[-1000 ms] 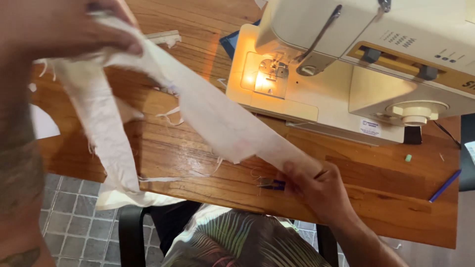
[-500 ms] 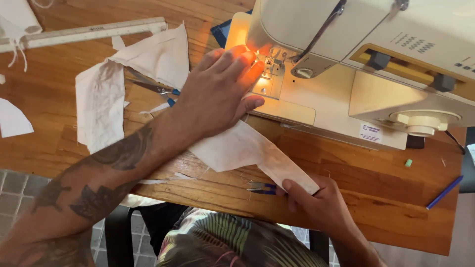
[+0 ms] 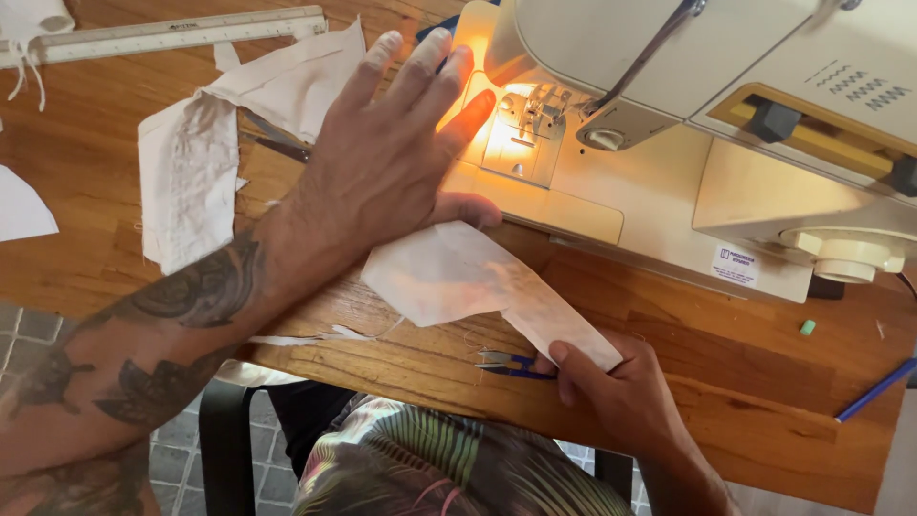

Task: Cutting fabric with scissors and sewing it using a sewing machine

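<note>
My left hand (image 3: 387, 162) lies flat with fingers spread on a strip of white fabric (image 3: 449, 277), its fingertips at the lit bed of the cream sewing machine (image 3: 659, 162) just left of the presser foot (image 3: 537, 107). My right hand (image 3: 621, 392) pinches the near end of the same strip at the table's front edge. Small blue thread snips (image 3: 511, 365) lie on the wood touching that hand's fingers. The fabric under my left palm is hidden.
More white fabric (image 3: 191, 172) is folded to the left on the wooden table (image 3: 745, 382). A long ruler (image 3: 172, 33) lies along the back left. A blue pen (image 3: 874, 390) and a small green bit (image 3: 807, 327) sit at the right. Tiled floor shows below left.
My left hand came down from holding the fabric in the air and pressed it flat beside the machine, then slid a little closer to the presser foot. My right hand kept the near end.
</note>
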